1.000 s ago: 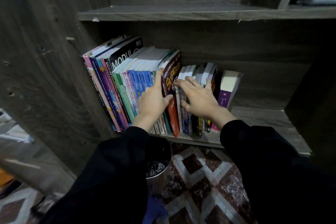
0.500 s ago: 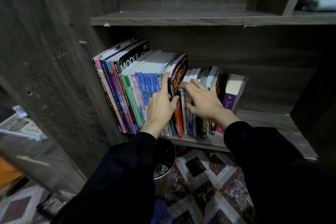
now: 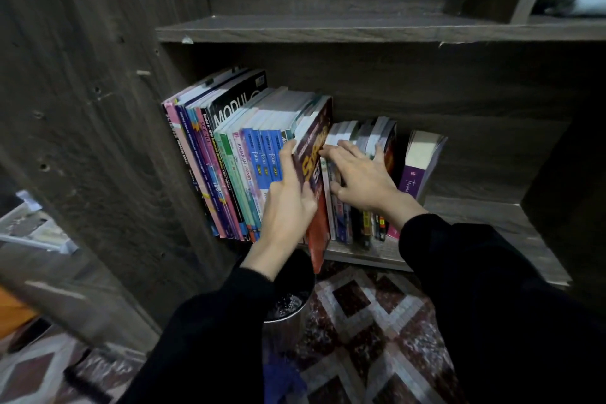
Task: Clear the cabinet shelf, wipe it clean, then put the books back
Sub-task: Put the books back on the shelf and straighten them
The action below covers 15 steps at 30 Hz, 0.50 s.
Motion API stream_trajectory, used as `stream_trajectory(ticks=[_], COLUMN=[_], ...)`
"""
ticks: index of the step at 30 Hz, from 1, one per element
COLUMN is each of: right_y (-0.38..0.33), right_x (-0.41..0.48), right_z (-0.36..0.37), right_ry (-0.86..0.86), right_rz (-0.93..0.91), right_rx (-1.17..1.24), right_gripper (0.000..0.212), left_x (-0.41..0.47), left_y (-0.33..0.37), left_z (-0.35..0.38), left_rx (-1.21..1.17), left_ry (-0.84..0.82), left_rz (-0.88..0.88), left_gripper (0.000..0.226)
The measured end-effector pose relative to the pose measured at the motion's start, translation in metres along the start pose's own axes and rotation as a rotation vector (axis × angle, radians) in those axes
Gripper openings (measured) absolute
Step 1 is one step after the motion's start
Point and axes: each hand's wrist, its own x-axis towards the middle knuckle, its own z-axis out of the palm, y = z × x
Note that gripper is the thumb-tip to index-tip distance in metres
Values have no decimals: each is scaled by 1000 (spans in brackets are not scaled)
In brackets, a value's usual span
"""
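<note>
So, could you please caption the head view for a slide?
Left hand grips a red book jutting from the row while right hand rests on neighbouring books.

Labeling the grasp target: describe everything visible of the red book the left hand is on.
The red book is a glossy softcover with large yellow lettering and white page edges on top. It stands mid-row, leaning, and its lower corner sticks out past the front of the shelf. The left hand grips its spine, thumb on the cover. The right hand rests on the smaller books beside it.
</note>
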Motion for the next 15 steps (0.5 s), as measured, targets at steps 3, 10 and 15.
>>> stream_trajectory(ticks=[3, 10, 15], right_y=[-7, -14, -19], right_x=[2, 5, 17], right_z=[-2, -11, -23], right_ry=[-11, -23, -9], right_rz=[3, 72, 1], right_rx=[42, 158, 103], right_gripper=[60, 82, 88], left_x=[-21, -17, -27], left_y=[-10, 0, 11], left_z=[-18, -26, -77], left_rx=[6, -94, -36], left_ry=[51, -82, -74], left_rz=[44, -65, -6], left_gripper=[65, 80, 67])
